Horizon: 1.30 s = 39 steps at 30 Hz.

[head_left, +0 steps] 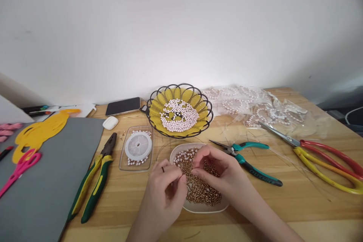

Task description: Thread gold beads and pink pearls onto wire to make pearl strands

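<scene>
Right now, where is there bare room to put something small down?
Bare wood lies between the yellow-green pliers and the left hand, below the spool. The grey mat is also bare between the pink scissors and these pliers. It is crowded around the bowl, basket and plastic bags.

One head-worn view, from above the wooden desk, facing forward and down, left hand and right hand close in the lower middle, white wall across the upper part
</scene>
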Available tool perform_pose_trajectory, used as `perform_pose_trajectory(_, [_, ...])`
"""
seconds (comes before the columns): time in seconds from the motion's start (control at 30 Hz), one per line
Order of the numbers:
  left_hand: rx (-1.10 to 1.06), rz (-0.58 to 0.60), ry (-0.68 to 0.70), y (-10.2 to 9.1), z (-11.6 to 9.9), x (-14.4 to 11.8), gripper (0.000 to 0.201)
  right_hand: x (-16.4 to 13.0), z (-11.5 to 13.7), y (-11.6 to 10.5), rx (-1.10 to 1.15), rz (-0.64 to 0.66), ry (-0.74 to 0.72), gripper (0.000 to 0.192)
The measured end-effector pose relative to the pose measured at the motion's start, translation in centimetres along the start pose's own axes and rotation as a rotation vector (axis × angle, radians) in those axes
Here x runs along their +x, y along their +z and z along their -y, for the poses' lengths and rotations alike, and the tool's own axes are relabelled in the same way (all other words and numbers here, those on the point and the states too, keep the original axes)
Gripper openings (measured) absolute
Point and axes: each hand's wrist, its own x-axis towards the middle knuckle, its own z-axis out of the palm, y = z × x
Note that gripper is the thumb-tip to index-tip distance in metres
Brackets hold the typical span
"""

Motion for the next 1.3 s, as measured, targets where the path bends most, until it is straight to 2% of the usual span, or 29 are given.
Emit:
perform_pose_trajectory(0.13, [0.032, -0.009, -0.002, 0.1, 0.2, -0.2, 0.035, -0.3, 0.0, 0.0, -0.057, 0.009, -0.025, 0.004])
perform_pose_trajectory(0.37, [0.013, 0.0, 0.011, 0.1, -0.1, -0.1, 0.034, -0.7, -0.3, 0.0, -0.137, 0.08, -0.049, 0.015])
perform_pose_trajectory(0.67, [-0.032, 0.052, 0.038, 0.1, -0.3, -0.1, 0.032, -1.0, -0.6, 0.5, -0.201, 0.159, 0.029, 0.015])
perform_pose_trajectory(0.73, [-0.043, 0.059, 0.04, 0.2, -0.3, -0.1, 0.032, -1.0, -0.8, 0.6, -0.134, 0.143, 0.025, 0.013])
perform_pose_trajectory(0.83, [-0.08, 0.07, 0.046, 0.2, -0.4, -0.1, 0.032, -0.6, -0.8, 0.5, 0.079, 0.11, 0.065, 0.013])
perform_pose_trajectory(1.0, [-0.202, 0.118, 0.013, 0.1, -0.6, -0.4, 0.031, 0.0, 0.0, 0.0, 0.426, 0.17, 0.224, 0.03])
perform_pose_trajectory(1.17, [-0.255, 0.168, -0.063, 0.2, -0.7, -0.8, 0.03, -0.1, 0.2, 0.0, 0.585, 0.25, 0.332, 0.031])
perform_pose_trajectory(1.3, [-0.278, 0.16, -0.077, 0.4, -0.6, -0.9, 0.028, -0.2, 0.3, 0.2, 0.646, 0.257, 0.372, 0.031])
